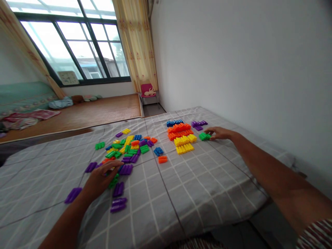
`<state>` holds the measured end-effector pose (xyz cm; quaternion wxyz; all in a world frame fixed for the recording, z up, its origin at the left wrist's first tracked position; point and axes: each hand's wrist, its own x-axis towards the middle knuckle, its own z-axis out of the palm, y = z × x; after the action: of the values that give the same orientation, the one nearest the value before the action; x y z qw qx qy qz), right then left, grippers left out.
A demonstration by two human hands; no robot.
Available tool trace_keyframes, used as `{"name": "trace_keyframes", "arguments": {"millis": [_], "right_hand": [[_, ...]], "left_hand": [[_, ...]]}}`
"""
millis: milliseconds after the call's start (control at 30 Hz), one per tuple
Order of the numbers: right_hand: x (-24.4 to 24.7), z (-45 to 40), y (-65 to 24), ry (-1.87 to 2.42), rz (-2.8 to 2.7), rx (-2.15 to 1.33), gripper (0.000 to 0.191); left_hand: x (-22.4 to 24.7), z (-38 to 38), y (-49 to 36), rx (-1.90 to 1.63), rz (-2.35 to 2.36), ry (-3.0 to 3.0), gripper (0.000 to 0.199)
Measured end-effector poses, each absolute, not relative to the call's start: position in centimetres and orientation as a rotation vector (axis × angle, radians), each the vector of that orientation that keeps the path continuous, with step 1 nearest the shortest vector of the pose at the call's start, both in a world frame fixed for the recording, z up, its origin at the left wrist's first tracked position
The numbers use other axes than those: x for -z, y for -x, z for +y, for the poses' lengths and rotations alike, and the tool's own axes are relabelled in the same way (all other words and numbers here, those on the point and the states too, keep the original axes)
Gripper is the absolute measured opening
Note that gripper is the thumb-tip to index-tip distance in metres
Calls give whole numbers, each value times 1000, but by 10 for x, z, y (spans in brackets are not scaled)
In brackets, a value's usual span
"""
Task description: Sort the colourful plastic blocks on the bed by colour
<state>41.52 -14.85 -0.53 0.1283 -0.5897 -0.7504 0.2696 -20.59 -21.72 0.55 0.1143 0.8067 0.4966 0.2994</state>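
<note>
My right hand point(219, 132) has its fingers closed on a green plastic block point(204, 136), which rests on the cloth right of the sorted rows. Those rows hold blue blocks point(174, 122), orange blocks point(179, 131) and yellow blocks point(185, 144), with purple blocks point(199, 124) behind the green one. At the near side of a mixed pile point(129, 147), my left hand point(102, 176) is bent in a pinch; what lies between its fingertips is partly hidden. Green blocks point(114, 180) show under that hand, and a purple block point(126, 169) lies by its fingertips.
A grey checked cloth point(153, 197) covers the table. Loose purple blocks point(118, 204) lie near the left forearm, and an orange block point(163, 159) sits between pile and rows. A white wall point(241, 69) runs along the right; a pink chair point(146, 89) stands beyond.
</note>
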Motion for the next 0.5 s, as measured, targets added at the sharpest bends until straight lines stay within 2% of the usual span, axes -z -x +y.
{"name": "trace_keyframes", "arguments": {"millis": [133,367,500], "right_hand": [[-6,-136,-425,1706,-2125,-804,70],[0,-89,-409,1989,-1982,-483,38],[12,-78,-413,2084,-1916,-488,34]], "left_hand": [[-5,-217,207,-866,1478,-2364,54],[-4,-216,210,-921,1470,-2317,53],[-1,-216,214,-943,1478,-2313,48]]}}
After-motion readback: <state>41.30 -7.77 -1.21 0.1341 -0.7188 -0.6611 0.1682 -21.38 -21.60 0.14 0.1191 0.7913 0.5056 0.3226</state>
